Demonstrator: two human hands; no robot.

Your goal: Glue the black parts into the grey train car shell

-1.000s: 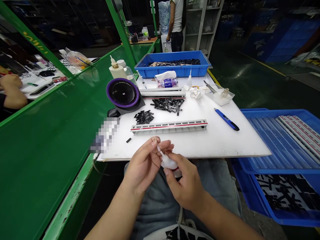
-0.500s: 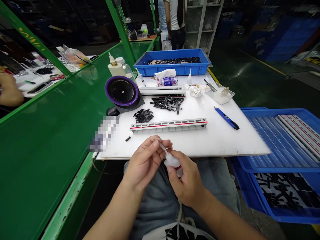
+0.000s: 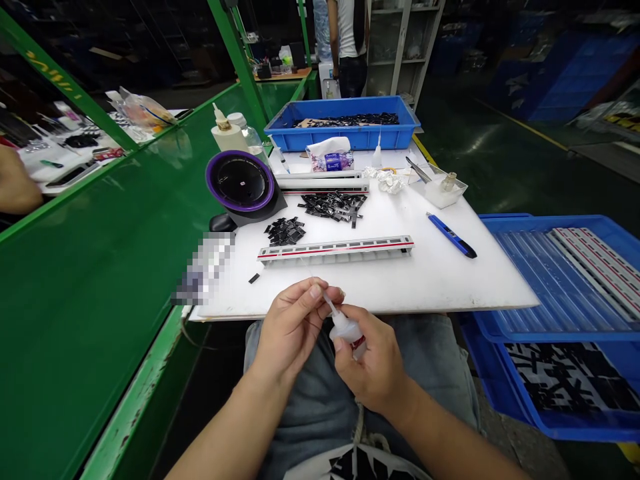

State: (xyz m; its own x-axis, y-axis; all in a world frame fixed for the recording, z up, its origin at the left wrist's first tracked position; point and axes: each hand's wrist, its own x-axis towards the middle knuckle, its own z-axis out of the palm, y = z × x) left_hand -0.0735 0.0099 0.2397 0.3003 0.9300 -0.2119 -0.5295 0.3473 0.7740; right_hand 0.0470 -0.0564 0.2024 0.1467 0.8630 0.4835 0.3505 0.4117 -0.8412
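- Gripping a small white bottle (image 3: pixel 346 328) in the curled right hand (image 3: pixel 375 353), on the near side of the white, red-striped train-car shell (image 3: pixel 335 251).
- Pinching the bottle's slim nozzle (image 3: pixel 330 303) between thumb and fingertips of the left hand (image 3: pixel 290 327), also on the near side of the shell, with the outer fingers loosely bent.
- Hard to make out the nozzle's very tip among those fingers.
- Compared with a second ago, holding the bottle slightly lower and farther right, and showing more of the nozzle below the left thumb; same two grips as then.
- No visible shift of the shell on the white surface (image 3: pixel 430 283), nor of the single black strip (image 3: pixel 254 278) just off its left end, on the near side.
- Same as before beyond the shell: a smaller heap of black pieces (image 3: pixel 285 231) behind its left part, a larger heap of black strips (image 3: pixel 333 207) behind its middle.
- Lying aslant to the right of the shell, as before: a blue cutter (image 3: pixel 451 235).
- Farther beyond the shell, past both heaps: a tissue pack (image 3: pixel 333 160) and a blue tray (image 3: pixel 295 139).
- Well left of the shell, now less in view: a co-worker's arm (image 3: pixel 17 180).
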